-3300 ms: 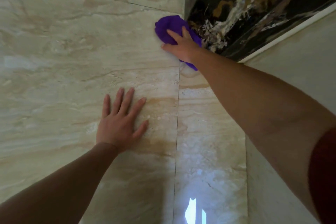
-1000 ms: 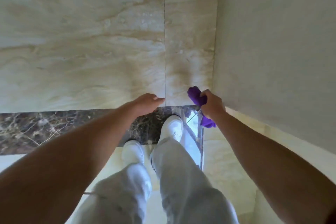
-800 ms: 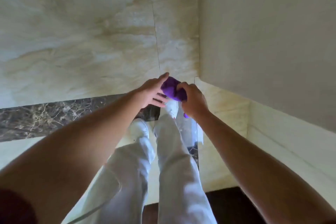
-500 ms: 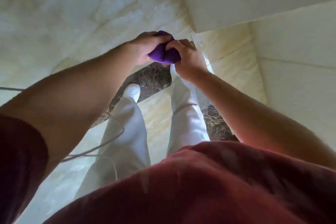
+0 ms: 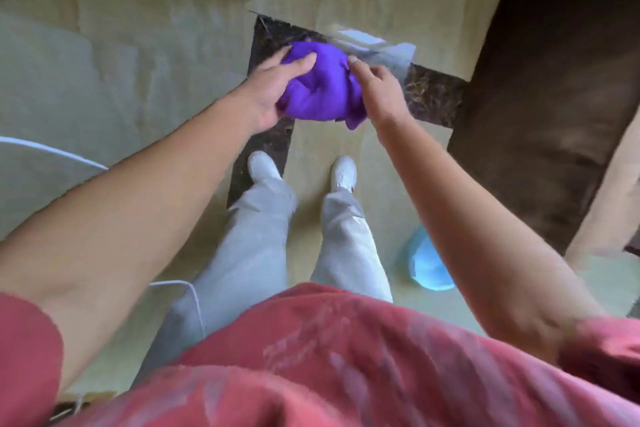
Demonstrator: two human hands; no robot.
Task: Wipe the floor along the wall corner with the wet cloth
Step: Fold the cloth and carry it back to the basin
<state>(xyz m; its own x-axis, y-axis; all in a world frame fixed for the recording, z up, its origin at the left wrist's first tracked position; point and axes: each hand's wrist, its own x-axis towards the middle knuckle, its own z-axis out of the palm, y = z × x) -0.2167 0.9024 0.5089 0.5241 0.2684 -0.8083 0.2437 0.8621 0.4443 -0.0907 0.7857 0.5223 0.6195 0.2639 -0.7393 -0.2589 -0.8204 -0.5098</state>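
A bunched purple cloth (image 5: 320,87) is held in the air between both hands, well above the floor. My left hand (image 5: 273,87) cups its left side with the thumb pressed on top. My right hand (image 5: 377,94) grips its right side, and a corner of the cloth hangs below that hand. I am standing, and the beige marble floor (image 5: 318,146) lies far below the cloth. The picture is blurred by motion.
My two white shoes (image 5: 261,166) and grey trouser legs stand on the floor beside a dark marble strip (image 5: 273,31). A light blue object (image 5: 427,263) lies on the floor at the right. A dark brown panel (image 5: 540,114) rises at the right. A white cable (image 5: 52,151) runs at the left.
I have stood up from wiping at the wall corner. The cloth left the floor in my right hand, my left hand joined it, and the view swung down over my body.
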